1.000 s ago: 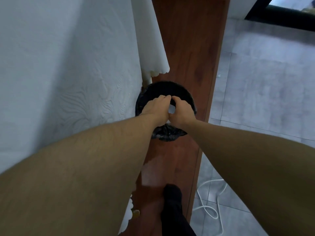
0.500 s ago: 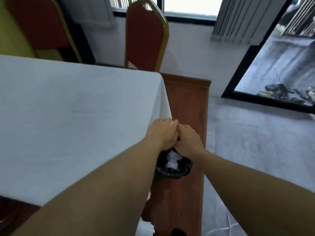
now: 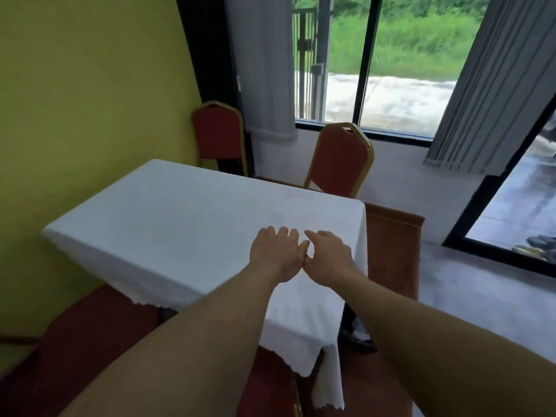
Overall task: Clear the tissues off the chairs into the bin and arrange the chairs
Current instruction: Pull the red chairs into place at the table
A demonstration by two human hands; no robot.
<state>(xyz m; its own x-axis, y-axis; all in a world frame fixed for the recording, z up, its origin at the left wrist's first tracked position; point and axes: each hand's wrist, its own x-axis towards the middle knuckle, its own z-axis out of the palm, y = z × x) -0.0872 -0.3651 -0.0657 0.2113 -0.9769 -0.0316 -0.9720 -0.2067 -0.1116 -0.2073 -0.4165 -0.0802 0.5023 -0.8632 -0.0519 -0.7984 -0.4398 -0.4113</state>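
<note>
Two chairs, one (image 3: 220, 134) and another (image 3: 340, 159), are standing beyond both empty, open hands, left hand (image 3: 278, 254) touching right hand (image 3: 328, 255) over the worktop (image 3: 180, 218).

You see a plain white tablecloth (image 3: 192, 224) with a scalloped hem, two red chairs (image 3: 339, 159) with gold frames, a yellow-green wall (image 3: 90, 94), grey vertically striped blinds (image 3: 493, 85), a black window frame (image 3: 365, 70), green grass outside, and reddish-brown carpet (image 3: 391, 251)
</note>
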